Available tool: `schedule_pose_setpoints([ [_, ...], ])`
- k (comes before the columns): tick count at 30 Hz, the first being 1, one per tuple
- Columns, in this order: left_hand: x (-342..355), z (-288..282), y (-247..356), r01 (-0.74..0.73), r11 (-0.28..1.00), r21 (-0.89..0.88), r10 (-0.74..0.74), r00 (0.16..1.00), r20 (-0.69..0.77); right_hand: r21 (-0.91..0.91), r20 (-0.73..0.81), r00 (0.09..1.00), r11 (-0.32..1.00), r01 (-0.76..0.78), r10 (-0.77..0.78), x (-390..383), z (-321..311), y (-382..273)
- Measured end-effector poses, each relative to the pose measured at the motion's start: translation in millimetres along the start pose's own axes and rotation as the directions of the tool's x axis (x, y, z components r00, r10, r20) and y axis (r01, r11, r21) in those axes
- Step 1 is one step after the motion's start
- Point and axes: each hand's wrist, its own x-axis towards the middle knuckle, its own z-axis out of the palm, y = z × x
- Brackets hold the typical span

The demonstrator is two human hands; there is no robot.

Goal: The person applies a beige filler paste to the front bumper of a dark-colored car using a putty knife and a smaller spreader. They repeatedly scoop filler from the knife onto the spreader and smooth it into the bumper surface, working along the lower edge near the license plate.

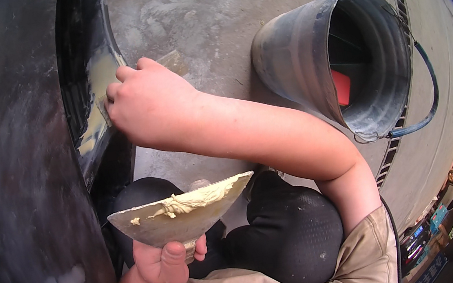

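Note:
My left hand (166,265) is wrapped round the handle of a broad putty knife (185,218), its wide blade uppermost. A ridge of pale yellow body filler (197,198) lies along the blade's edge. Reaching across to the left, my right hand (153,102) has its fingers closed on a thin spreader (103,110), mostly hidden by the hand. The spreader is against a dark panel (82,28), where smeared filler (102,75) covers the lower part near its edge. A flat tan piece (174,62) shows beyond my right hand; I cannot tell whether it belongs to the spreader.
A large dark bucket (295,55) lies tilted at the right, its mouth facing right, with a red piece (341,87) inside and a hose-covered handle (434,87). A slotted drain strip (389,161) runs behind it. A large dark surface (14,173) stands close at my left.

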Motion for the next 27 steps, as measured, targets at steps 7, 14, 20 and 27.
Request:
schedule_pose_setpoints([
  [7,-4,-2,-3,0.032,0.991,-0.128,-0.029,0.999,0.027,0.104,0.012,1.0,0.995,-0.001,0.0,-12,-8,-14],
  [14,-3,-4,-1,0.032,0.993,-0.112,-0.029,0.999,0.032,0.795,-0.083,0.951,0.595,-0.116,0.296,-43,-6,2],
  [20,3,0,6,0.048,0.997,0.061,-0.046,0.998,-0.032,0.944,0.148,0.949,-0.325,-0.052,0.277,-96,-59,21],
  [27,3,1,6,0.003,0.997,0.071,0.001,0.999,-0.052,0.896,-0.438,0.899,0.072,0.437,0.0,-105,-66,31],
])
